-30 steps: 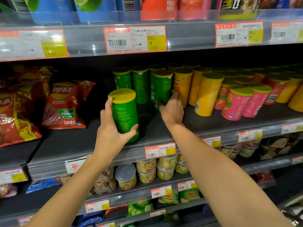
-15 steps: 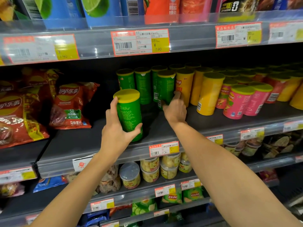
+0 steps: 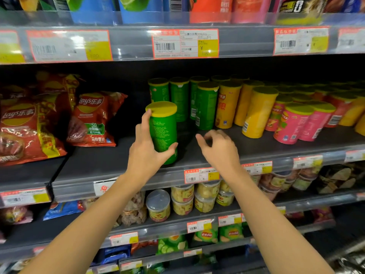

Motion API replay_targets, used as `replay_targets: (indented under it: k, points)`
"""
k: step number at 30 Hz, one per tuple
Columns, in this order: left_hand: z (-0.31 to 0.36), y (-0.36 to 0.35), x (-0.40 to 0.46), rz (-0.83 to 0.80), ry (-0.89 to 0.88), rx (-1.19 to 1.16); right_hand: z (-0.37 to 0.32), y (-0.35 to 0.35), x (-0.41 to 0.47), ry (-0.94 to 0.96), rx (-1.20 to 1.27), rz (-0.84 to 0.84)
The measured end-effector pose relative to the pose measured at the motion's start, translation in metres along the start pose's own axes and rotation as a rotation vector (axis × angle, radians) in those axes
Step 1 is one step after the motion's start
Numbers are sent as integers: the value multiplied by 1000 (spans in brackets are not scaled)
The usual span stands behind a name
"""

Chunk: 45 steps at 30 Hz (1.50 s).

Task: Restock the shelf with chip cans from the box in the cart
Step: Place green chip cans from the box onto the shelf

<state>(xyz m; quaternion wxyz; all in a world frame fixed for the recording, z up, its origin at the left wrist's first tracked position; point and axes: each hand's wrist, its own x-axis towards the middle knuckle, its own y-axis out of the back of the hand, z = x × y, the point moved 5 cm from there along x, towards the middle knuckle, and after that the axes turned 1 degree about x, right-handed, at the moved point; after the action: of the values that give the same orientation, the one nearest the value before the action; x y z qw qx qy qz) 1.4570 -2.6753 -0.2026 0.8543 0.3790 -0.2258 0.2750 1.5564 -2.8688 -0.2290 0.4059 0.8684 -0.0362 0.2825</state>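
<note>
Green cardboard chip can with a yellow plastic lid (image 3: 164,133), upright at the front of the dark grey metal shelf (image 3: 102,165), held by the left hand (image 3: 147,153): thumb on the right side of the can low down, fingers on the left side, index finger reaching up to the lid's rim. Whether the base already rests on the shelf or hangs just above it cannot be told. The right hand (image 3: 219,149) hovers over bare shelf just right of the can, fingers loosely curled, holding nothing and touching nothing.

Behind stands a row of matching green cans (image 3: 205,107); tall yellow cans (image 3: 258,113) follow to the right, then shorter pink cans (image 3: 290,123). Red foil crisp bags (image 3: 92,119) lean at the left. The box and cart are out of view.

Risks, judged from this position:
- The can is tall and narrow and stands near the front lip; released before the base sits flat, it is likely to tip and roll off the edge.
- Pushed back too hard, it may strike the green row, and one toppled can could knock down its neighbours.
- The free hand is near the forward green can; a careless sweep could upset it.
- Set too far right, the can would land among the yellow stock.
</note>
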Motion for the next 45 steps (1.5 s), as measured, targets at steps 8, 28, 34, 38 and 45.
replay_targets:
  k: [8, 28, 34, 38, 45]
  points:
    - [1, -1, 3, -31, -17, -59, 8, 1, -34, 266, -190, 175]
    - [-11, -69, 89, -118, -22, 137, 12, -12, -42, 419, -265, 480]
    - [-19, -81, 104, -168, 41, 96, 11, -14, -42, 413, -270, 471]
    - [-18, -86, 109, -181, 55, 44, 9, -13, -42, 410, -297, 470]
    - [-18, -91, 114, -190, 73, 68, 7, -14, -40, 408, -300, 455]
